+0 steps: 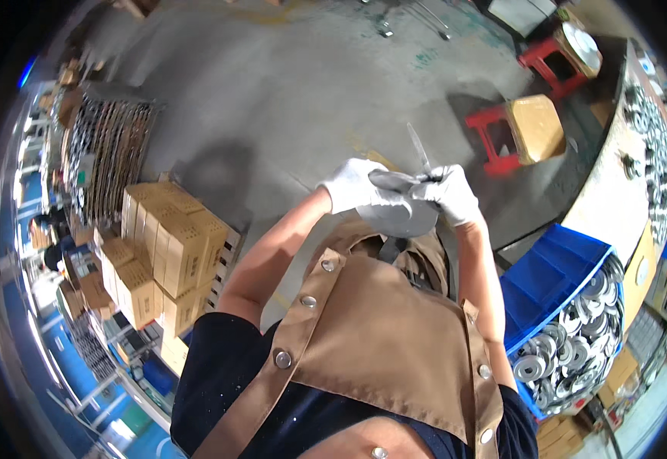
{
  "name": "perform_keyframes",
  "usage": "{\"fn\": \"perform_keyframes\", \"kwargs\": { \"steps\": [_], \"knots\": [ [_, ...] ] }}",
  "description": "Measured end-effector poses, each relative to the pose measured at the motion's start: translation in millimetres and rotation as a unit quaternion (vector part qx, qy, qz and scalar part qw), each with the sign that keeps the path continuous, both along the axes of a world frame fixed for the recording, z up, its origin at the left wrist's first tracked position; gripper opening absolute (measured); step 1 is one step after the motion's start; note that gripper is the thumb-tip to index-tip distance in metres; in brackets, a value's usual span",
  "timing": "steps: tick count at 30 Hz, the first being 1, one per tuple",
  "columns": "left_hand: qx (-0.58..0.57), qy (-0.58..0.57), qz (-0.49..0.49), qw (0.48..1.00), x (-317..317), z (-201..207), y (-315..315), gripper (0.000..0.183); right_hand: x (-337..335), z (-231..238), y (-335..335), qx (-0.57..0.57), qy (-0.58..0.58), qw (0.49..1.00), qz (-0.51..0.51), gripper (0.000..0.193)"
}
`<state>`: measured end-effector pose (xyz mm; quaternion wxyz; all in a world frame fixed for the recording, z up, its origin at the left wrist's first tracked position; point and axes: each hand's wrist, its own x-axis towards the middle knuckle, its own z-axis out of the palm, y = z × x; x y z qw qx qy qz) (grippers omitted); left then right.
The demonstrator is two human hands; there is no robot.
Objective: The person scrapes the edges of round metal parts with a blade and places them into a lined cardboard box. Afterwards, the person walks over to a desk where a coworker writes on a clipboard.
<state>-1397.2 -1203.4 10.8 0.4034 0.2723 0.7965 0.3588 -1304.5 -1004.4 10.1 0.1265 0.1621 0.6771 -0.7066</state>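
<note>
Both of my hands wear white gloves and are close together in front of my brown apron. My left hand [353, 187] is closed on the left side of a grey round metal part [401, 219], which looks like a disc with a curved opening. My right hand [452, 195] grips a thin, pale, tapered tool [416, 141], its narrow tip pointing up and away from me. The exact kind of tool is unclear. Fingers of the right hand are at the disc's upper right edge and partly hide it.
On the right, a blue bin [551, 283] holds many metal rings [578, 336]. Beyond it a long workbench [605, 176] carries rows of metal parts. Red stools [494, 138] stand ahead right. Stacked cardboard boxes [173, 237] sit on a pallet at left, near stacked racks [112, 153].
</note>
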Motion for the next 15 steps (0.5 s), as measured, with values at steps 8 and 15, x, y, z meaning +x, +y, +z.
{"fn": "perform_keyframes", "kwargs": {
  "steps": [8,15],
  "knots": [
    [-0.012,0.320,-0.109,0.941,-86.0,-39.7,82.9,0.048,-88.1,26.2,70.0,0.296,-0.045,0.954,-0.007,0.038],
    [-0.141,0.196,0.029,0.970,-166.9,-17.3,195.0,0.053,-139.9,33.5,149.5,0.608,0.112,0.786,0.020,0.036]
  ]
}}
